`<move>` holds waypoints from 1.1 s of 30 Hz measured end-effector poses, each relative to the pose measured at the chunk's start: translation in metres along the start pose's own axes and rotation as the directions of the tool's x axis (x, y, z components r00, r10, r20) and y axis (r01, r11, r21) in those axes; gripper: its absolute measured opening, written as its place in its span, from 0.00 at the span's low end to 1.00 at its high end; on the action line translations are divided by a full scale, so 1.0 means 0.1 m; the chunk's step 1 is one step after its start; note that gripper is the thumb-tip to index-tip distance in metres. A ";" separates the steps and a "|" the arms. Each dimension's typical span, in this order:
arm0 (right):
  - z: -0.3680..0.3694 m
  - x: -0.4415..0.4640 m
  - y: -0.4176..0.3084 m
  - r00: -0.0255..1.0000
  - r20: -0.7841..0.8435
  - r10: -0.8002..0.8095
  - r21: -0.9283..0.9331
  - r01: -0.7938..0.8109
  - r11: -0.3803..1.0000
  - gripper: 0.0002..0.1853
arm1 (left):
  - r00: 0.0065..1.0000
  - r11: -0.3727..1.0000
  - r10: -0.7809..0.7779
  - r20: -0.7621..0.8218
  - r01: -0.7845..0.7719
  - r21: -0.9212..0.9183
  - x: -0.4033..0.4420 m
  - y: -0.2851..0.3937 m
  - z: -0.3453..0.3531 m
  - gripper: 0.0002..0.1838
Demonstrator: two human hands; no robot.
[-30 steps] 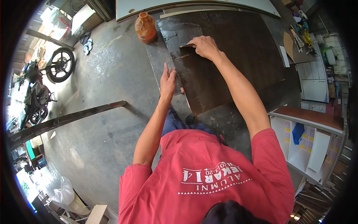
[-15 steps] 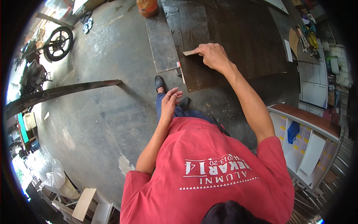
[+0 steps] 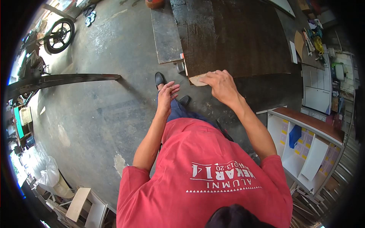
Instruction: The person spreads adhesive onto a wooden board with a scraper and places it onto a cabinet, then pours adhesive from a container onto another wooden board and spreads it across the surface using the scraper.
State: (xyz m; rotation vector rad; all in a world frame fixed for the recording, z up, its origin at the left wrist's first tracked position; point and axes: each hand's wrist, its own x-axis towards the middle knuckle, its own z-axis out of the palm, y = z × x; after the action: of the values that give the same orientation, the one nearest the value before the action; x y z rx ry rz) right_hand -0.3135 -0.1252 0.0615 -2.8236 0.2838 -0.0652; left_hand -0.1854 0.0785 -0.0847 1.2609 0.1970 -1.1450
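Observation:
A flat, pale beige scraper [image 3: 197, 80] is pinched in the fingers of my right hand [image 3: 223, 86], over the near left corner of a large dark brown board [image 3: 247, 45]. Its far left part carries a shiny, wet-looking coat [image 3: 195, 19]. My left hand [image 3: 166, 98] hangs in front of my body, fingers loosely spread, with nothing in it. A narrower grey board [image 3: 166, 38] lies along the left side of the brown one.
An orange container [image 3: 154, 3] stands at the far end of the grey board. A dark beam [image 3: 68, 80] juts in from the left, with a motorcycle wheel [image 3: 60, 36] beyond. At right is a white cabinet [image 3: 296, 152]; tools [image 3: 313, 43] lie at the far right.
My right hand has drawn the scraper back toward my body, to the board's near edge, and more of its flat face shows. My left hand has shifted slightly left, its fingers still loose.

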 end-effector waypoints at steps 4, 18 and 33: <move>0.04 -0.19 -0.13 0.999 0.034 -0.025 -0.043 0.027 0.999 0.18 | 1.000 1.000 0.009 -0.018 -0.009 0.005 -0.03 -0.01 -0.14 0.23; -0.84 0.00 0.08 0.809 -0.038 0.587 0.916 -0.207 0.344 0.14 | 0.990 0.996 0.077 -0.116 -0.071 0.055 -0.17 0.27 -0.50 0.22; -1.13 2.61 -0.05 0.630 -0.617 0.471 0.716 0.202 0.668 0.11 | 0.838 0.729 0.543 0.062 -0.506 0.460 0.95 2.08 -0.65 0.28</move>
State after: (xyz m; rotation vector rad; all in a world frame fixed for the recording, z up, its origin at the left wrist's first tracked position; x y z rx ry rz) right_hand -0.0652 -0.2056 0.1744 -1.7563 0.5290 -1.1260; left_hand 0.0459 0.0510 -0.0395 1.6462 -0.3920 -0.6531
